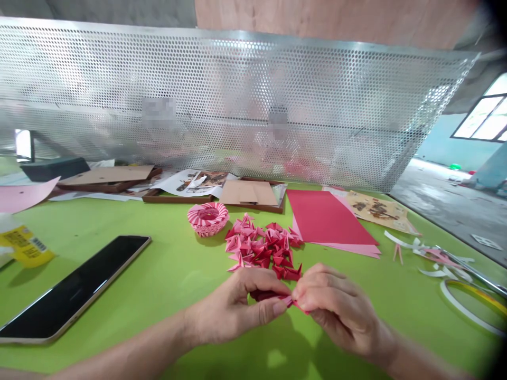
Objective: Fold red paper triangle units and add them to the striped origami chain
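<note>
Centrally, both hands, left (245, 306) and right (340, 306), are pinching the folded paper (288, 301) between their fingertips, above the green table (166, 295); a perforated panel (222, 105) is standing behind.

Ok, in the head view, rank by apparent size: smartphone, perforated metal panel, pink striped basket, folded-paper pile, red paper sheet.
1. Perforated metal panel
2. Smartphone
3. Red paper sheet and folded-paper pile: too alike to rank
4. Pink striped basket

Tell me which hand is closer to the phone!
Left. The left hand is to the right of the phone; the right hand is even farther right, past the left one.
</note>
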`<state>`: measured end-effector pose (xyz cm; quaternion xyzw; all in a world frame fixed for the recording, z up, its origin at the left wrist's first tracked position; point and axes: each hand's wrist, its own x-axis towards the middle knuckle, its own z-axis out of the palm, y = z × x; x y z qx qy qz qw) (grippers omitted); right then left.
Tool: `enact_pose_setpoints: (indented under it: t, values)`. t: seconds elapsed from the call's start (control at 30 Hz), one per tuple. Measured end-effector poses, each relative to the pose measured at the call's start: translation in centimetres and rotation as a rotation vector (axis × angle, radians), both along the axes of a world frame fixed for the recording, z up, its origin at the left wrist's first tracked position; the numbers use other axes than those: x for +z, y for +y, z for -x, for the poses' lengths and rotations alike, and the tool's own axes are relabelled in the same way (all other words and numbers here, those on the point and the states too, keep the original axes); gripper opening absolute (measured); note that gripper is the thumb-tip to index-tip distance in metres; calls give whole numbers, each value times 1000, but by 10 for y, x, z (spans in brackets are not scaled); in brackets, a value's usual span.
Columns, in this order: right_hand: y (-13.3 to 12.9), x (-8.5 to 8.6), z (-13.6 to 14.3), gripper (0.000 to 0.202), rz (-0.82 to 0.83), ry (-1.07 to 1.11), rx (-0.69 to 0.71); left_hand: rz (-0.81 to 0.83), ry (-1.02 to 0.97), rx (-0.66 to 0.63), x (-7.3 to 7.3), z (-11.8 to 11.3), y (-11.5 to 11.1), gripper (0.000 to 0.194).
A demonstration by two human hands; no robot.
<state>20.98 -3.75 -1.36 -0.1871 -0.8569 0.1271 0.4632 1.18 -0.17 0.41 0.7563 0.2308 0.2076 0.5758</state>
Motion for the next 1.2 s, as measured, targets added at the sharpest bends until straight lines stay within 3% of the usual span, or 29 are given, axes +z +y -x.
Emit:
enact_pose_setpoints:
  t: [0.17, 0.43, 0.73, 0.83, 1.0, 1.2]
  values:
    - [-1, 3, 4, 15, -32, -5, 16, -11, -18, 1, 0, 0, -1, 28]
    - [0, 4, 0, 14, 52, 7, -116, 54, -44, 35, 0, -1, -1, 27]
    - [-2, 2, 8, 18, 135, 31, -101, -92, -16, 36, 0, 1, 0, 29]
    - [-2, 4, 5, 21, 59, 1, -153, -209, -40, 87, -2, 2, -2, 32]
    - [1, 7, 1, 18, -226, -93, -223, -467, -18, 163, -8, 2, -5, 28]
    - [3, 5, 8, 9, -144, 16, -155, -416, 1, 116, -4, 4, -7, 27]
